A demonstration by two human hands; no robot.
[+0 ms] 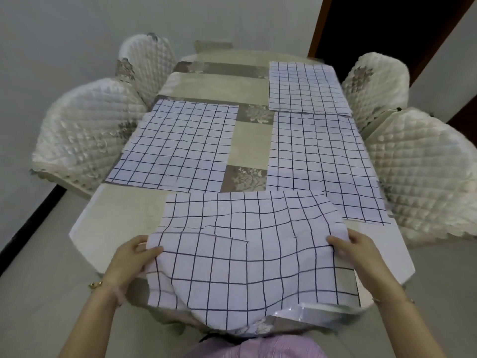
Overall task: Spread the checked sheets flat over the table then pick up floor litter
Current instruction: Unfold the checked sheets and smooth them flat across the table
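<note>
Three white sheets with dark checks lie flat on the table (121,215): one at the left (178,144), one at the right (320,161) and one at the far right (304,86). A fourth checked sheet (245,254) lies rumpled at the near end and hangs over the table's front edge. My left hand (134,257) pinches its left edge, thumb on top. My right hand (353,251) grips its right edge the same way.
Quilted cream chair covers stand close along both sides: two on the left (85,135), two on the right (423,171). A dark doorway (387,27) opens at the far right. Grey floor (33,280) shows at the left.
</note>
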